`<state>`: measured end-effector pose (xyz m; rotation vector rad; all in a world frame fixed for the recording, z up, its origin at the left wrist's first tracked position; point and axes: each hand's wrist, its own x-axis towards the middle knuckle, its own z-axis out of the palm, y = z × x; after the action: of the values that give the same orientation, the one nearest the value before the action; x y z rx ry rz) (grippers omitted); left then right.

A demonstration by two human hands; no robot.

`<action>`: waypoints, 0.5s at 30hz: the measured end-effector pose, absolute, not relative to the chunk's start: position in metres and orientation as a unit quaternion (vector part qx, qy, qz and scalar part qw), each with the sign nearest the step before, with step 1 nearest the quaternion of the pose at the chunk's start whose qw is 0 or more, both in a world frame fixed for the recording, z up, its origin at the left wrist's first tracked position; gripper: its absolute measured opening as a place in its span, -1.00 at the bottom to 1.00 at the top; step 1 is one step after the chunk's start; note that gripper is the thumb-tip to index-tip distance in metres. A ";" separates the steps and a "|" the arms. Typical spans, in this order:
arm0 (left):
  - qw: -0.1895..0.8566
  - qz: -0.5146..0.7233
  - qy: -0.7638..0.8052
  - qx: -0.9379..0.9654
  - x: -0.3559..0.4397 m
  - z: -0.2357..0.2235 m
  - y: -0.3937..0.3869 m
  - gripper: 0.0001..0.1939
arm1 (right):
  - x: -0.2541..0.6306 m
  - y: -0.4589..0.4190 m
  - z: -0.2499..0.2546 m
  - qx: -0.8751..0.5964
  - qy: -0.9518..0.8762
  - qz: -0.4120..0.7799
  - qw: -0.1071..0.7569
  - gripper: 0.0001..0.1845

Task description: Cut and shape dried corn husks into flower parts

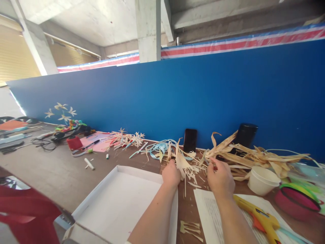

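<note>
My left hand (171, 175) is closed among pale cut husk strips (188, 167), beside the upper right corner of a white open box (127, 193). What its fingertips hold, if anything, is hidden. An upright piece of dried corn husk (179, 157) stands right by its knuckles. My right hand (220, 178) has thumb and fingers pinched together at the near end of a bundle of dried corn husk (225, 144). Part of the pinch is hidden by the hand. A coil of light blue ribbon (159, 149) lies behind the left hand.
A black phone (190, 139) and a dark cylinder (246, 134) stand against the blue partition (152, 98). At right are a white cup (262, 181), a yellow glue gun (261, 217) on printed paper (207, 206), and a pink bowl (296, 203). Husk flowers (137, 139) lie left.
</note>
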<state>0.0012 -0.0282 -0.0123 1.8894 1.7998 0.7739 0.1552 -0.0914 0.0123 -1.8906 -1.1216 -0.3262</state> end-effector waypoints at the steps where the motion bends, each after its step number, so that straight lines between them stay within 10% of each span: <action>1: 0.216 0.292 0.646 0.672 0.001 -0.013 -0.027 -0.70 | 0.152 -0.092 0.014 -0.732 -0.471 -0.143 0.471 -0.65; 15: 0.208 0.382 0.590 0.680 0.011 0.013 0.018 -0.56 | 0.153 -0.079 0.000 -0.608 -0.480 -0.182 0.606 -0.74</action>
<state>0.0109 0.0185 0.0128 1.8933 1.6423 1.0632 0.1527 -0.0790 -0.0003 -1.4052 -1.1094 -0.4207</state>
